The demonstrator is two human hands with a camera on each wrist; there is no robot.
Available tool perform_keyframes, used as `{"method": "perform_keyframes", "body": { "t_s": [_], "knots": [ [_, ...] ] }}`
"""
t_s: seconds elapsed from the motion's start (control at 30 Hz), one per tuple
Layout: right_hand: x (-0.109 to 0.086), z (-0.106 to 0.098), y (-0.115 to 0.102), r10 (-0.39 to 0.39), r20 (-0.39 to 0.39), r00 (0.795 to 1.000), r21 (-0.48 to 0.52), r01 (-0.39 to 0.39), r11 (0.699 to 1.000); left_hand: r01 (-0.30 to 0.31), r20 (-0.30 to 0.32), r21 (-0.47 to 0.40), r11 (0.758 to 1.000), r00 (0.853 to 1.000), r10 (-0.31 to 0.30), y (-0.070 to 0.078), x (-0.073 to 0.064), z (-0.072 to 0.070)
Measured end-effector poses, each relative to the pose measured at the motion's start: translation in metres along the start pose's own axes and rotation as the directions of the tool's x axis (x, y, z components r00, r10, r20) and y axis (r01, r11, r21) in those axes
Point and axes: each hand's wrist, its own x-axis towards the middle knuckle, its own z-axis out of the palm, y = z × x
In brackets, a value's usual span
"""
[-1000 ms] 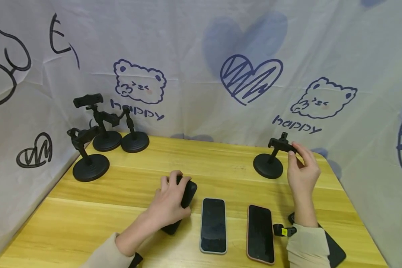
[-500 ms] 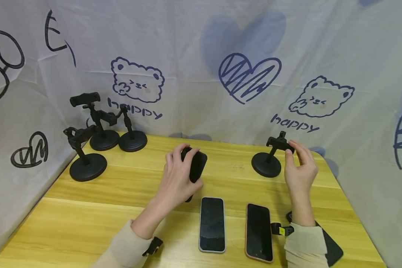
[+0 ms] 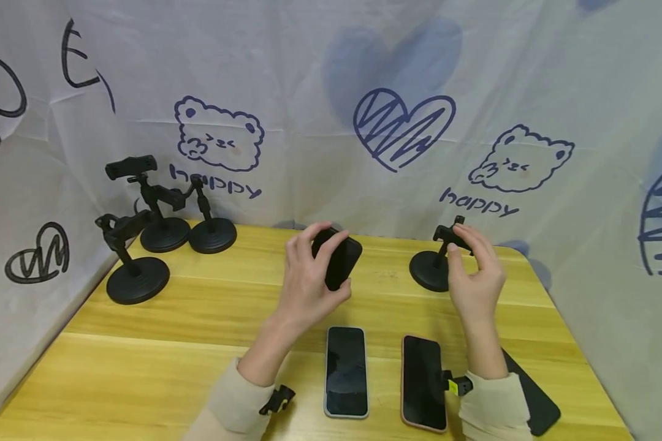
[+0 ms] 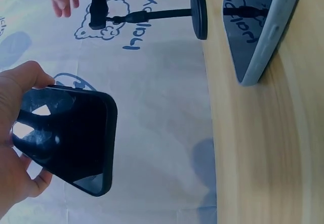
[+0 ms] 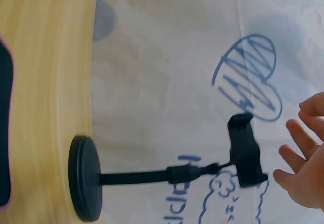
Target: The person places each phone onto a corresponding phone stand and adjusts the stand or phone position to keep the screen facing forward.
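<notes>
My left hand point(image 3: 309, 278) grips a black smartphone point(image 3: 343, 260) by its edges, fingers on one side and thumb on the other. The phone is raised over the table with its dark screen showing in the left wrist view. At the right stands a black phone stand point(image 5: 245, 150) with a round base and an upright pole topped by a clamp. My right hand point(image 3: 477, 282) overlaps that clamp in the head view. In the right wrist view, its fingers point(image 5: 301, 139) are spread loosely, with a gap between them and the clamp.
A white-edged phone point(image 3: 346, 372) and a pink-edged phone point(image 3: 423, 383) lie on the wooden table point(image 3: 198, 318). Another dark phone point(image 3: 535, 398) lies partly under the right forearm. Several black phone stands point(image 3: 138, 280) cluster at the back left, before a white curtain with drawings point(image 3: 309, 171).
My left hand has lifted the black smartphone from the table and carried it up, away and to the right. My right hand has come off the stand's clamp.
</notes>
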Motion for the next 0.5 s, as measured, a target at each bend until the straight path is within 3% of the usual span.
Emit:
{"method": "perform_keyframes", "body": {
  "t_s": [0.17, 0.3, 0.5],
  "knots": [
    [-0.005, 0.006, -0.014, -0.026, 0.096, 0.995, -0.005, 0.026, 1.0, -0.027, -0.012, 0.003, 1.0, 1.0, 0.027, 0.002, -0.002, 0.003],
    [-0.011, 0.008, -0.025, -0.029, 0.204, 0.979, 0.012, 0.027, 1.0, -0.045, -0.016, 0.002, 0.999, 0.999, 0.045, 0.003, -0.002, 0.004],
    [-0.019, 0.015, -0.043, -0.055, 0.345, 0.937, 0.18, -0.008, 0.984, -0.067, -0.011, 0.007, 0.998, 0.998, 0.067, 0.005, -0.004, 0.004]
  ]
}}
